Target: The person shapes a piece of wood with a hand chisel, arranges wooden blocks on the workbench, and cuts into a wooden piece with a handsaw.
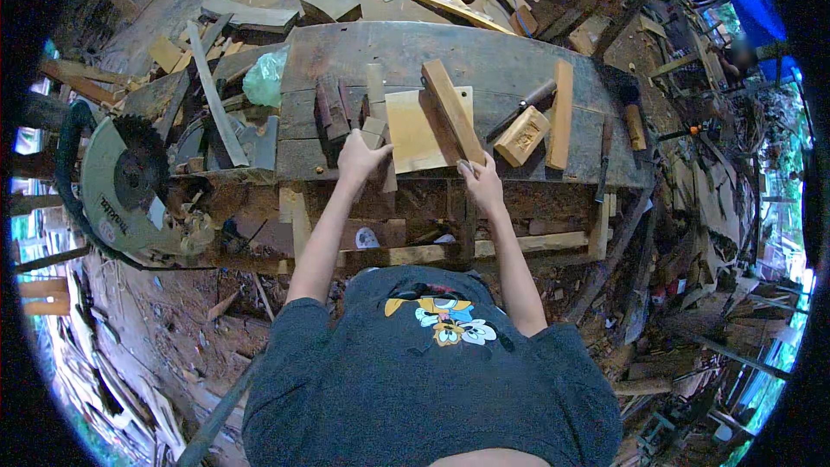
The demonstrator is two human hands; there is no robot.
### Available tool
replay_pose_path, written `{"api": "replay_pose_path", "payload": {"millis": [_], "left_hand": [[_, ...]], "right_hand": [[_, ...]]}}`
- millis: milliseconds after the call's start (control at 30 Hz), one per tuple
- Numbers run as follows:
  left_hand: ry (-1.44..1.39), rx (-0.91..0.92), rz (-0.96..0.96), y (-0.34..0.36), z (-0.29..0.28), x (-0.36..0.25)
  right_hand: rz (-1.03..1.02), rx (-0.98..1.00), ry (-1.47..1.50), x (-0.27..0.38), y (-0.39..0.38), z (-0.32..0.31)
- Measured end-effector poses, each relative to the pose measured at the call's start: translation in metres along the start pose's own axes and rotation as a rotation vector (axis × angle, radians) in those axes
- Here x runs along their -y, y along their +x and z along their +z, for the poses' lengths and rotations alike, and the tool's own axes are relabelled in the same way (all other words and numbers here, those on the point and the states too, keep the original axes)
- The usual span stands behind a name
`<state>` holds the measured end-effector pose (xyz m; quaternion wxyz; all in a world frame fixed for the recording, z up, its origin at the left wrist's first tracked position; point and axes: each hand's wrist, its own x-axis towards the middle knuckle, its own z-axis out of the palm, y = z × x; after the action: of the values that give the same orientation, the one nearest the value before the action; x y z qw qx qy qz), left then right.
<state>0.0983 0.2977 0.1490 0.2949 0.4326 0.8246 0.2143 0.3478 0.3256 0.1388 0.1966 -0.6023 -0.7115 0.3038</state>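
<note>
My right hand [482, 182] grips the near end of a long squared wooden bar [451, 108], its fingers closed around it. The bar slants away across a pale flat board [405, 125] on the workbench. My left hand [361, 158] is closed on a small wooden block [373, 128] at the board's left edge, thumb pointing right; part of the block is hidden by the hand. A dark wooden tool [331, 108] lies just left of it. Right of the bar are a carved wooden block [523, 137], a chisel-like tool [523, 110] and another wooden bar [560, 112].
A large circular saw [134, 182] stands at the left, its toothed blade showing. Wood strips [212, 91] and a green plastic bag [265, 78] lie beside the bench [389, 43]. A thin tool [603, 160] hangs over its right front edge. Scraps litter the ground.
</note>
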Motion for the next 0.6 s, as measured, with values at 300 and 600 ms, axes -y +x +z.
{"api": "replay_pose_path", "payload": {"millis": [300, 600], "left_hand": [[0.08, -0.049, 0.092, 0.002, 0.011, 0.0], [0.125, -0.081, 0.126, 0.005, 0.015, 0.006]], "right_hand": [[0.06, -0.001, -0.189, 0.029, -0.009, 0.025], [0.04, 0.02, -0.31, 0.036, -0.006, 0.037]]}}
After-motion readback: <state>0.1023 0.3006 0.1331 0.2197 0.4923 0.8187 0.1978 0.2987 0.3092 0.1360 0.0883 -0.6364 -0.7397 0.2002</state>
